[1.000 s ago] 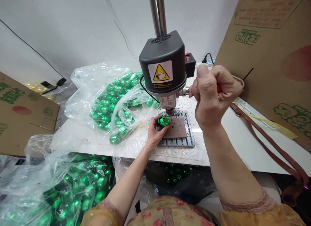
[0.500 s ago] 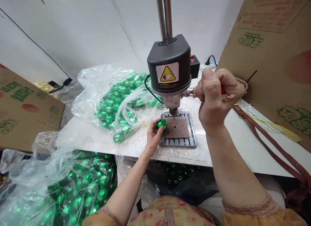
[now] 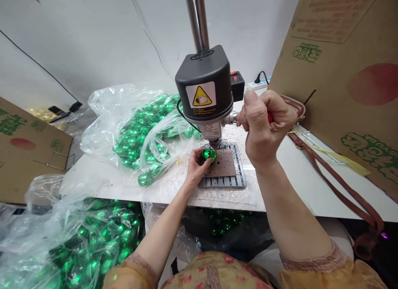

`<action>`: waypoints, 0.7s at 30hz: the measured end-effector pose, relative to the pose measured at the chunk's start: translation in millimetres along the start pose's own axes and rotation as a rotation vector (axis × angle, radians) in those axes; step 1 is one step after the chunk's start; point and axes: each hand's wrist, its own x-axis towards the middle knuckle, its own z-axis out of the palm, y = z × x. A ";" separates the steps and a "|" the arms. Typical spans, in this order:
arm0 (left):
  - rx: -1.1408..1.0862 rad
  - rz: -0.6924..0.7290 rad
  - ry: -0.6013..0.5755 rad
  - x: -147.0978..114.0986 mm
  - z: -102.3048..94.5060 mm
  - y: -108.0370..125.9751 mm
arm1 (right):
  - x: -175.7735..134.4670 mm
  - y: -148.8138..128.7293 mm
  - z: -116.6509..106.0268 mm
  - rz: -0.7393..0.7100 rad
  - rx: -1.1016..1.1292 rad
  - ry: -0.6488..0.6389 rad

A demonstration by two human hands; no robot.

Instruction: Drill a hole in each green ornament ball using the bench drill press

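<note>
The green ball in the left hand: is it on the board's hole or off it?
Off: the left hand holds the green ball beside the hole, which shows uncovered.

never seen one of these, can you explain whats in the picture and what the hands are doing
You're looking through a camera worn on a person's head, pointing forward and down at the hands. The black-topped machine is a bench drill press. The right hand grips its feed handle; the left hand holds a shiny green ball in its fingers, near a brown board on the slotted metal base. Dark specks are scattered on the white table, and more green balls sit in clear plastic to the left.
</note>
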 end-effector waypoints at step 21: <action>0.090 0.098 -0.204 1.1 -0.8 5.2 | -2.2 2.5 0.3 0.023 -0.004 0.020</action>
